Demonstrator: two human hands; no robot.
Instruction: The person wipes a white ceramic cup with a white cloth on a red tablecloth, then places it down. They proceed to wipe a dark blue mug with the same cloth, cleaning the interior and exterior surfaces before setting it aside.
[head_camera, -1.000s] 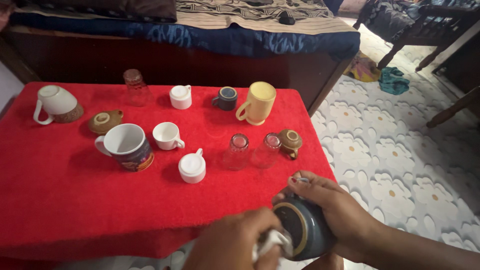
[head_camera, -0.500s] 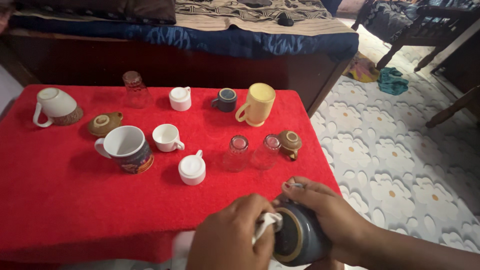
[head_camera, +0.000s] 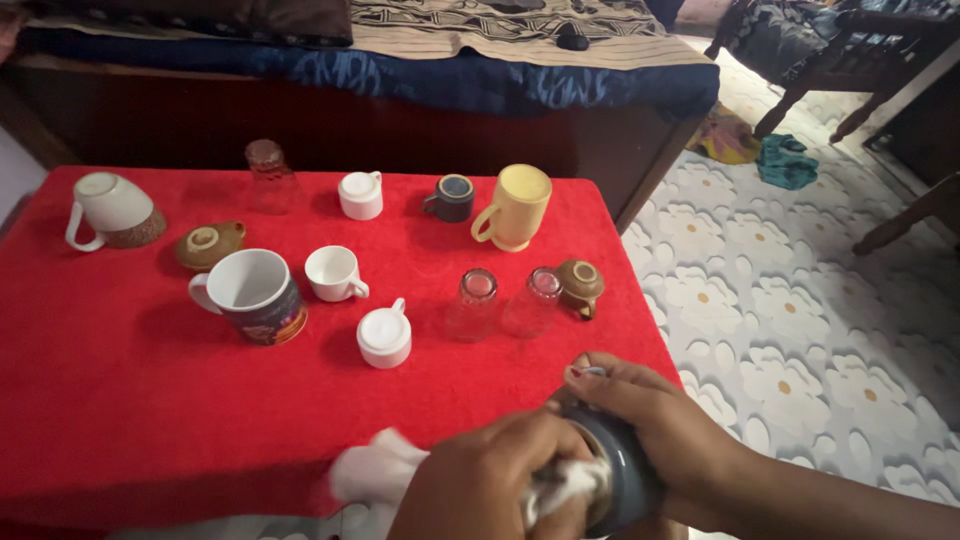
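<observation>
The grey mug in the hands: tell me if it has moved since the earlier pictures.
Yes. The grey mug has dropped lower in view, further from the brown cup at the table's right edge; the left hand now covers its mouth with a white cloth.

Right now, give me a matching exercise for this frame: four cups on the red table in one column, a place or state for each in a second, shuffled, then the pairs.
Things:
1. yellow mug
2. large dark mug with white inside
3. blue-grey cup
4. white mug with brown base

Places or states:
A. tipped over near the table's far left edge
B. held in the right hand while the left hand pushes a white cloth into it
C. far side, beside a small dark cup
D. on its side, left of a small white cup

Pairs: 1-C, 2-D, 3-B, 4-A
</observation>
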